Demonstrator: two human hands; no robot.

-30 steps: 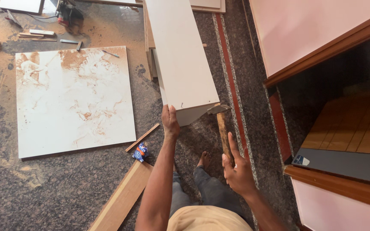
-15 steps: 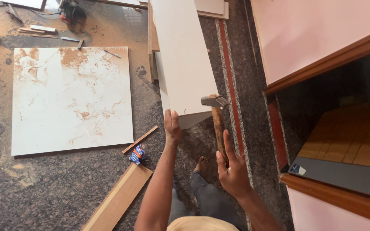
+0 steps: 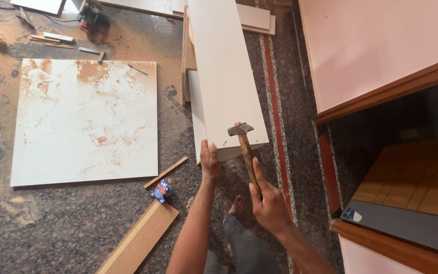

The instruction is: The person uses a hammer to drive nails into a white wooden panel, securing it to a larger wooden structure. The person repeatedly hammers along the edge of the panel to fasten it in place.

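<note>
Both busy: left hand (image 3: 210, 161) steadies board (image 3: 226, 76), right hand (image 3: 268, 203) w/ hammer (image 3: 247, 152).

A long white board (image 3: 226, 71) runs up the middle of the speckled stone floor (image 3: 51, 228), splitting the space. To its left, a dusty square panel (image 3: 84, 122), a thin wood strip (image 3: 166, 172), a small blue packet (image 3: 161, 190) and a plank (image 3: 138, 241) crowd the floor, leaving a narrow lane between panel and board. To its right, a strip of floor stays open beside the pink cabinet (image 3: 381, 45).
</note>
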